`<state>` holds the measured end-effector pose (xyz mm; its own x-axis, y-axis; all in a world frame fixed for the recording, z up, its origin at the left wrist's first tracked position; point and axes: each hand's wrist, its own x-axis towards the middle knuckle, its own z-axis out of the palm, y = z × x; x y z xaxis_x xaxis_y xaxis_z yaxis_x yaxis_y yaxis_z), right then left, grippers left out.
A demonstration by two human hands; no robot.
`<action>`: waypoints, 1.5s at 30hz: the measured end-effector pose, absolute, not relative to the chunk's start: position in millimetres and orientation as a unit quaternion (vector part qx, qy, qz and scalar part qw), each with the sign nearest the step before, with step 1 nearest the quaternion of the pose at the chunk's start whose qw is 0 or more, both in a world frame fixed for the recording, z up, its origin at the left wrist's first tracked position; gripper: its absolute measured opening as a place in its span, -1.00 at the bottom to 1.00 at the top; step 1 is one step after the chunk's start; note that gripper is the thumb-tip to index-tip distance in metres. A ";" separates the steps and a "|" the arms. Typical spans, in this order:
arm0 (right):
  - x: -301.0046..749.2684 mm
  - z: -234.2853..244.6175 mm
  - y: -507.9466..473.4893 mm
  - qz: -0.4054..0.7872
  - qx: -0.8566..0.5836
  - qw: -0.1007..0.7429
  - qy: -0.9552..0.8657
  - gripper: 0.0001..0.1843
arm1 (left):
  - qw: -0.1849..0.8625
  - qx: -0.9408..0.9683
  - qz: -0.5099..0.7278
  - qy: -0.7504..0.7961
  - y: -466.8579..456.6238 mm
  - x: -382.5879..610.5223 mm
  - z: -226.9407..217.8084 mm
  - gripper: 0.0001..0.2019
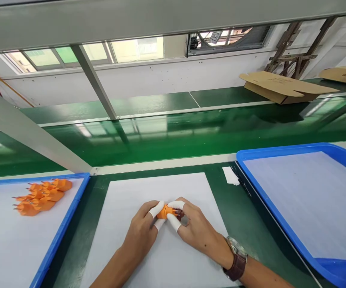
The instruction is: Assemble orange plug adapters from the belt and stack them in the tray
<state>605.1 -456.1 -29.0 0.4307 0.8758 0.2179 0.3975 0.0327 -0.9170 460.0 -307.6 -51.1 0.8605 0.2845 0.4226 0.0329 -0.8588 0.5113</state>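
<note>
The left hand (143, 226) has its grip clamped on the left end of a small orange molded piece (162, 213), which is over the white sheet (173, 258) on the green tabletop (96, 196). The right hand (195, 224) pinches the right end, beside a dark brown part (180, 215). White fingertip covers (157, 209) sheathe the pinching digits. Similar orange pieces (43, 196) lie bunched in the left blue tray (60, 230); the right blue tray (281, 149) has a white lining.
</note>
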 end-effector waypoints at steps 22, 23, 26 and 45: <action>615.0 -33.8 -440.8 0.386 -0.603 0.582 -0.384 -0.87 | 0.265 0.924 0.267 0.071 -307.9 466.1 -45.5 -0.48; 615.4 -33.7 -441.0 0.386 -0.605 0.581 -0.383 -0.86 | 0.268 0.922 0.269 0.071 -307.7 466.1 -45.8 -0.48; 617.5 -33.3 -441.4 0.390 -0.603 0.575 -0.392 -0.85 | 0.272 0.919 0.278 0.070 -307.7 466.2 -47.6 -0.47; 637.5 -19.4 -449.6 0.317 -0.650 0.508 -0.468 -0.76 | 0.386 0.873 0.241 0.172 -312.1 464.7 -45.4 -0.63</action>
